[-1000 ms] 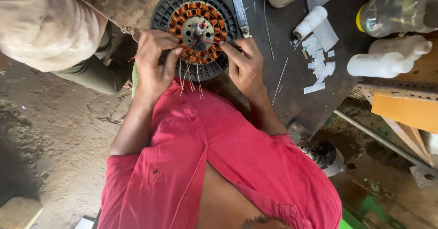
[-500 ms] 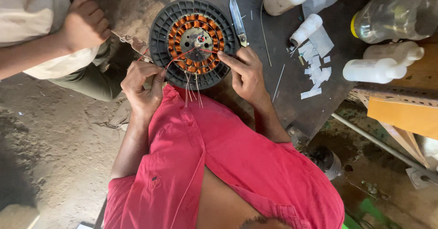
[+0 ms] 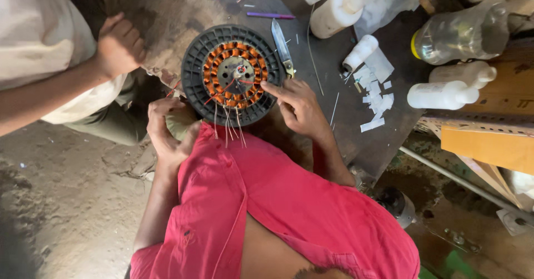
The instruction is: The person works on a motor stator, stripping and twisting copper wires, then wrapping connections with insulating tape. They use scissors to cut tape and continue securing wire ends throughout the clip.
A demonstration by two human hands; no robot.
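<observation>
both your hands meet the fan stator at upper centre: left hand loosely curled at its lower rim, right hand fingers spread, pressing its copper windings; lead wires hang loose, untied.

Both bare forearms reach forward from rolled red sleeves. The left hand is cupped, fingers curled, thumb apart. The right hand lies palm down, fingers stretched forward and slightly spread.
</observation>
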